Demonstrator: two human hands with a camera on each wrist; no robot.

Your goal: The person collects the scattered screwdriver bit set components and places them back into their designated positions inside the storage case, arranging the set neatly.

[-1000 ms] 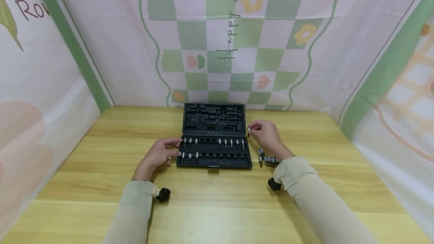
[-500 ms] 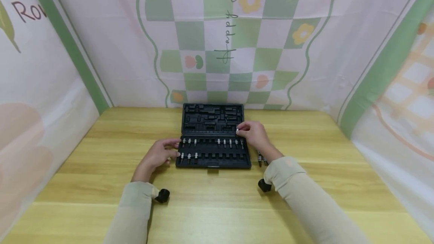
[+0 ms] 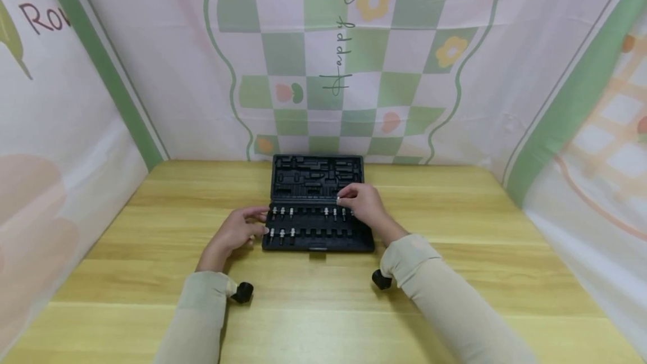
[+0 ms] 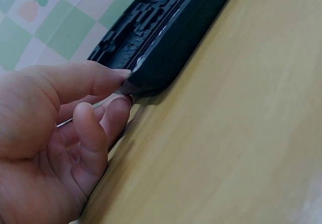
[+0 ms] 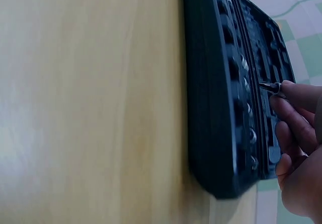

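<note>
An open black socket case [image 3: 318,243] lies on the table, with silver bit sockets [image 3: 283,235] seated in two rows of slots. My left hand [image 3: 235,235] is at its left side; in the left wrist view the thumb [image 4: 100,78] rests on the rim and a curled fingertip meets the edge below. My right hand [image 3: 366,204] is over the right part of the back row. Between its thumb and index finger it pinches a small bit socket [image 5: 271,87], the dark tip pointing away from the fingers. The right hand hides some back-row sockets in the head view.
The moulded lid [image 3: 318,176] stands open at the back of the case. Wooden table [image 3: 313,308] surrounds it, with a printed cloth [image 3: 323,72] hanging behind and at the sides. The right forearm [image 3: 434,285] covers the table right of the case.
My right hand has moved left with the bit socket, from beside the case to over the back row. Its arm now covers the loose sockets on the table. The left hand stays put.
</note>
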